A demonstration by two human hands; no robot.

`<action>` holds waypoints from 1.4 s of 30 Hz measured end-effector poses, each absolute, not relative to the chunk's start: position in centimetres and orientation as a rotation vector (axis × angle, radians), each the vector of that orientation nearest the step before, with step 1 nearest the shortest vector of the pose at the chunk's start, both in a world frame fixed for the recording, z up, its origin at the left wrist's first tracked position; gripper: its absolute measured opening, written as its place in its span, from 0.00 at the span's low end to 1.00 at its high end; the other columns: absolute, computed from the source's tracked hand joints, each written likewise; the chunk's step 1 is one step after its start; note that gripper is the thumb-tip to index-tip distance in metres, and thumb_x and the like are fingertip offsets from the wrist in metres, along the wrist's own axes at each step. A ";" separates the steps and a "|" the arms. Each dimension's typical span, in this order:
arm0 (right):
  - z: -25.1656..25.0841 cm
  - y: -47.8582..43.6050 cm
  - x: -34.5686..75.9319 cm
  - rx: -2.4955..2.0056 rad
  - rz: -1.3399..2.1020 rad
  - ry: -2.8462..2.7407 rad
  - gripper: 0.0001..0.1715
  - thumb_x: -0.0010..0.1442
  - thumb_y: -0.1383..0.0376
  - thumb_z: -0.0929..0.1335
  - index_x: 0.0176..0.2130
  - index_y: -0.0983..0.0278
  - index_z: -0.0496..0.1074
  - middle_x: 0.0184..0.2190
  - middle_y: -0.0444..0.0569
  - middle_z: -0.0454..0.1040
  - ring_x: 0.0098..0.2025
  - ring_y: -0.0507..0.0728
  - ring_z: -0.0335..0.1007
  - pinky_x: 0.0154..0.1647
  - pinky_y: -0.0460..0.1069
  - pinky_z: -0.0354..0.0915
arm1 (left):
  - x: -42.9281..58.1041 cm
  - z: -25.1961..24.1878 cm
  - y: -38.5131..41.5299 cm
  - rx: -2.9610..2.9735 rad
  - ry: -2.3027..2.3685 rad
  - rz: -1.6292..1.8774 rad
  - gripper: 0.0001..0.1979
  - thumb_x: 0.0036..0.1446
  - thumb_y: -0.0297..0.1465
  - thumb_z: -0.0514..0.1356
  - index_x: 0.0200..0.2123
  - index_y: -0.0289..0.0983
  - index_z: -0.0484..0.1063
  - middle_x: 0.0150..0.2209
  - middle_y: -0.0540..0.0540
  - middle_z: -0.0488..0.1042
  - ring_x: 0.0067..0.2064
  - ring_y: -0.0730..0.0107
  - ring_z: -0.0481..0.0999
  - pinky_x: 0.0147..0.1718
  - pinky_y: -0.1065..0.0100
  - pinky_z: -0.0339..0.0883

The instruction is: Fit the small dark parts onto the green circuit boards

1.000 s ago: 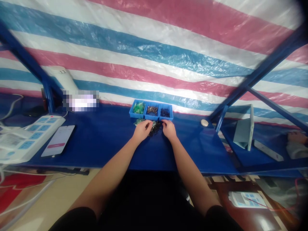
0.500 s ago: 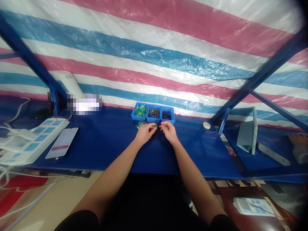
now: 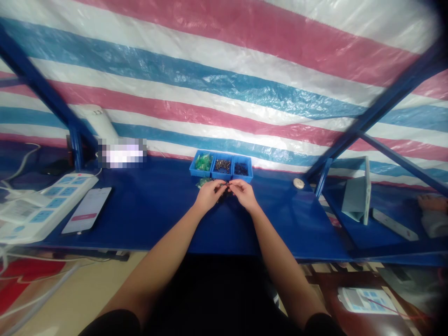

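Observation:
My left hand (image 3: 209, 195) is closed in a pinch on a small green piece, mostly hidden by the fingers. Opposite it, my right hand (image 3: 245, 193) also pinches, its fingertips meeting those of the left; whatever is between them is too small to make out. Just beyond the hands stand three joined blue bins: the left bin (image 3: 192, 171) has green pieces (image 3: 203, 162), the middle one brass-coloured small parts (image 3: 222, 165), the right one small dark parts (image 3: 241, 169). Some green pieces (image 3: 202, 182) lie on the table before the bins. Dark small parts (image 3: 220, 199) lie under the hands.
On the left of the blue table (image 3: 140, 205) are a phone (image 3: 87, 210) and a white power strip (image 3: 52, 200). A round pale object (image 3: 298, 183) lies near the right frame post (image 3: 324, 177). Another person's hand (image 3: 432, 203) shows at far right.
My right hand has moved left, so its fingertips now meet those of my left hand. The left hand keeps its pinch. The view has shifted slightly.

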State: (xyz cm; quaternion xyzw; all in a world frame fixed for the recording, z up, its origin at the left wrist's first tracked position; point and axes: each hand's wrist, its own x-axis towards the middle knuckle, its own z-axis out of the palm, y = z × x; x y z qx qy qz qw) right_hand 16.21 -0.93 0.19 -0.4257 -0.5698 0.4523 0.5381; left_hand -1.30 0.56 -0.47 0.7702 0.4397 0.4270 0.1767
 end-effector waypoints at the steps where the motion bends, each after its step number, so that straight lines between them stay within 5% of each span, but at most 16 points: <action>1: 0.2 -0.9 16.2 -1.008 1.082 -1.360 0.20 0.51 0.51 0.71 0.38 0.62 0.73 0.33 0.49 0.78 0.33 0.55 0.75 0.32 0.49 0.69 | -1.3 -0.4 0.5 2.176 1.249 1.200 0.12 0.61 0.39 0.57 0.43 0.40 0.74 0.30 0.49 0.76 0.33 0.69 0.75 0.34 0.69 0.67; 19: 0.4 -1.6 16.1 -1.116 0.702 -1.539 0.14 0.56 0.58 0.69 0.40 0.62 0.76 0.37 0.49 0.78 0.33 0.55 0.73 0.34 0.49 0.69 | -1.3 0.7 -0.4 2.143 1.184 1.102 0.11 0.65 0.37 0.50 0.38 0.39 0.69 0.28 0.51 0.73 0.28 0.73 0.71 0.29 0.71 0.63; 42: 0.5 -1.7 16.1 -1.130 0.692 -1.497 0.14 0.55 0.56 0.70 0.39 0.61 0.78 0.36 0.49 0.79 0.31 0.55 0.73 0.35 0.51 0.71 | -1.3 0.8 -0.4 2.137 1.179 1.124 0.13 0.64 0.40 0.51 0.38 0.39 0.72 0.29 0.50 0.74 0.29 0.72 0.72 0.30 0.71 0.64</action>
